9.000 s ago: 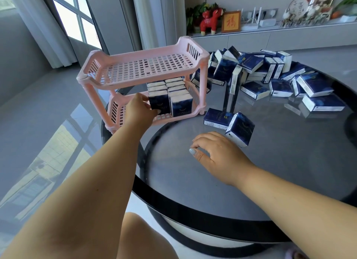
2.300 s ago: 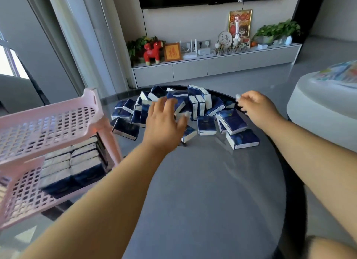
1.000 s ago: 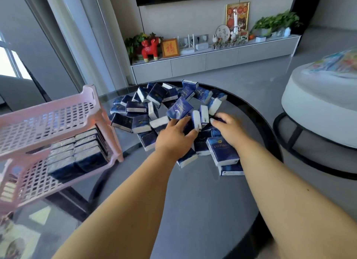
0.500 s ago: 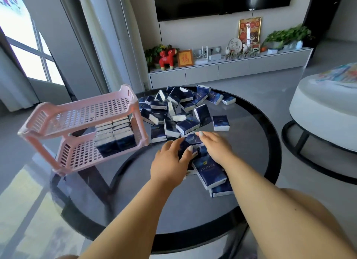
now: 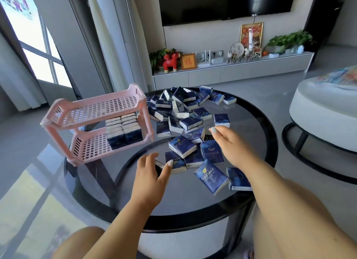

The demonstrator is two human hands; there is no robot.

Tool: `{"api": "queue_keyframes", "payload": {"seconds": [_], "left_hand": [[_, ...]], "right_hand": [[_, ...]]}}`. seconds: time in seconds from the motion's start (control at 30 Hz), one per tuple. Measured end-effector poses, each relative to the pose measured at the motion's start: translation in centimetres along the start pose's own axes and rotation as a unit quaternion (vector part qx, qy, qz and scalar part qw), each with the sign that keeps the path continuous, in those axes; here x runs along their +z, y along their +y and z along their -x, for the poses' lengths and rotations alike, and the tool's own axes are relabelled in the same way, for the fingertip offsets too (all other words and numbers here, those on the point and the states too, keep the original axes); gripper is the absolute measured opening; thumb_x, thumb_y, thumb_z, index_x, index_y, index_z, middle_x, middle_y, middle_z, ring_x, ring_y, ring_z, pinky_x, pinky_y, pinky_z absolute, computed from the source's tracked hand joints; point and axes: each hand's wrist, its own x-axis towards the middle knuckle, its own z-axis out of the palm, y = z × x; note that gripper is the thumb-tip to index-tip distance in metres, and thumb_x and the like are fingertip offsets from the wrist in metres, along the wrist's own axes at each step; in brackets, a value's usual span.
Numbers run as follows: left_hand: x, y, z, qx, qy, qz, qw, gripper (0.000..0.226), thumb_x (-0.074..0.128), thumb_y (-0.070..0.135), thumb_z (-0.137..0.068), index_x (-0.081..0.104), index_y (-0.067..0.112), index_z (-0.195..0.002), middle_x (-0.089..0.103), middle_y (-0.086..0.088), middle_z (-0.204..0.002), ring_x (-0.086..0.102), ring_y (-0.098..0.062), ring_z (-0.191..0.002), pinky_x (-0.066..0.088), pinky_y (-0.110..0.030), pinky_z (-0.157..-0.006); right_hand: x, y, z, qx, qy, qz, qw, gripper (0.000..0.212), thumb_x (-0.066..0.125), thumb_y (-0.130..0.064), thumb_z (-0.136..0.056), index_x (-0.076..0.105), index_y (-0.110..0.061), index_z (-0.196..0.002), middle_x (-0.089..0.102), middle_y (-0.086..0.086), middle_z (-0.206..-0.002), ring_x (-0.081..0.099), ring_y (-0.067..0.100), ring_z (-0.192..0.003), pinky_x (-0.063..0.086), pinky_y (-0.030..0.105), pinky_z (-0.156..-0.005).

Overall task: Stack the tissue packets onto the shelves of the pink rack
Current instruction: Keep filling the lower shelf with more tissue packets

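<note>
The pink two-shelf rack (image 5: 63, 108) stands at the left of the round glass table (image 5: 193, 200). Its lower shelf carries a block of stacked dark-blue tissue packets (image 5: 124, 131); nothing lies on the top shelf. Several loose blue packets (image 5: 181, 108) lie scattered from the table's middle to its far side, with a nearer cluster (image 5: 182, 145) between my hands. My left hand (image 5: 152, 173) has relaxed fingers, its thumb touching a packet (image 5: 176, 163) at the cluster's near edge. My right hand (image 5: 229, 143) hovers over the cluster with fingers spread, holding nothing.
A packet marked TWINKLE (image 5: 211, 175) and another (image 5: 238, 179) lie near the front right edge. A white round seat (image 5: 324, 112) stands at the right. A low cabinet (image 5: 231, 71) with ornaments runs along the far wall. My knees show below the table.
Both hands dragged several packets from the far pile toward the near side. They have since drawn apart, the left hand sliding back and left, the right lifting off. The camera view pulled back.
</note>
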Motion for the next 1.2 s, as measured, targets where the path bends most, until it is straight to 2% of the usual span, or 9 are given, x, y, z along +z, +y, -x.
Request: {"api": "queue_keyframes", "payload": {"seconds": [0.1,0.2,0.27,0.4,0.63,0.73,0.97,1.07,1.2], "left_hand": [[-0.4,-0.5,0.5,0.004,-0.006,0.006,1.000,0.079,0.041,0.069,-0.080,0.034,0.025,-0.145,0.031,-0.001,-0.147,0.038,-0.020,-0.133,0.032,-0.030,-0.105],[-0.7,-1.2,0.8,0.019,-0.021,-0.025,0.999,0.087,0.057,0.062,-0.082,0.021,0.026,-0.151,0.027,0.000,-0.149,0.033,-0.020,-0.137,0.031,-0.034,-0.109],[-0.7,-1.5,1.1,0.031,-0.029,-0.041,0.998,0.092,0.067,0.051,-0.082,0.014,0.028,-0.153,0.026,0.000,-0.150,0.034,-0.019,-0.136,0.032,-0.030,-0.106],[-0.5,-1.5,1.3,0.035,-0.030,-0.041,0.998,0.092,0.070,0.046,-0.083,0.013,0.029,-0.153,0.033,0.002,-0.149,0.038,-0.017,-0.133,0.036,-0.027,-0.098],[-1.0,-1.9,1.0,0.001,-0.015,0.105,0.994,0.074,0.074,0.011,-0.071,0.039,0.031,-0.133,0.040,-0.001,-0.127,0.050,-0.019,-0.114,0.040,-0.028,-0.093],[-1.2,-2.5,0.7,-0.017,-0.028,0.184,0.982,0.088,0.076,0.015,-0.062,0.035,0.038,-0.138,0.042,-0.001,-0.137,0.050,-0.020,-0.122,0.048,-0.035,-0.099],[-1.7,-1.6,0.8,0.013,-0.040,0.287,0.957,0.077,0.085,-0.003,-0.065,0.049,0.032,-0.124,0.060,0.008,-0.116,0.056,0.008,-0.098,0.053,-0.017,-0.073],[-2.0,-1.3,0.7,0.015,-0.049,0.311,0.949,0.081,0.089,0.002,-0.059,0.050,0.029,-0.124,0.064,0.004,-0.112,0.062,-0.003,-0.091,0.054,-0.023,-0.078],[-1.9,-1.1,1.0,0.034,-0.091,0.354,0.930,0.083,0.085,0.003,-0.057,0.047,0.021,-0.128,0.062,-0.006,-0.125,0.066,-0.026,-0.106,0.057,-0.036,-0.086]], "right_hand": [[-0.6,-0.2,2.1,-0.011,0.042,0.175,0.984,0.052,0.039,-0.063,-0.088,0.049,-0.029,-0.126,0.054,-0.002,-0.125,0.046,0.020,-0.117,0.038,0.038,-0.096],[-1.4,0.9,4.0,0.081,-0.126,0.324,0.934,0.093,0.053,-0.077,-0.068,0.021,-0.034,-0.144,0.026,-0.004,-0.146,0.021,0.022,-0.135,0.030,0.044,-0.105],[-1.9,1.8,4.8,0.093,-0.207,0.341,0.912,0.108,0.069,-0.068,-0.060,0.014,-0.035,-0.146,0.020,-0.007,-0.148,0.017,0.021,-0.136,0.032,0.044,-0.105],[-1.1,2.6,4.2,0.054,-0.207,0.289,0.933,0.094,0.080,-0.046,-0.065,0.030,-0.028,-0.142,0.031,-0.005,-0.140,0.028,0.020,-0.129,0.037,0.036,-0.104],[2.5,2.6,3.0,0.015,-0.079,0.153,0.985,0.069,0.082,-0.042,-0.065,0.050,-0.023,-0.122,0.049,-0.007,-0.115,0.048,0.013,-0.110,0.042,0.028,-0.088],[2.2,2.1,3.1,-0.006,-0.007,0.122,0.993,0.054,0.079,-0.052,-0.065,0.055,-0.026,-0.106,0.051,-0.013,-0.098,0.053,0.010,-0.094,0.040,0.026,-0.074],[3.3,0.4,4.2,-0.020,0.050,-0.166,0.985,0.046,0.062,-0.067,-0.071,0.049,-0.032,-0.098,0.056,-0.011,-0.086,0.055,0.001,-0.080,0.042,0.021,-0.070],[5.0,-0.1,5.2,-0.071,0.028,-0.179,0.981,0.042,0.051,-0.059,-0.066,0.047,-0.032,-0.097,0.054,-0.011,-0.085,0.053,-0.005,-0.077,0.042,0.011,-0.068],[6.4,0.1,5.6,-0.108,0.016,-0.176,0.978,0.031,0.057,-0.052,-0.073,0.046,-0.035,-0.097,0.059,-0.011,-0.091,0.057,0.001,-0.083,0.047,0.014,-0.072]]}}
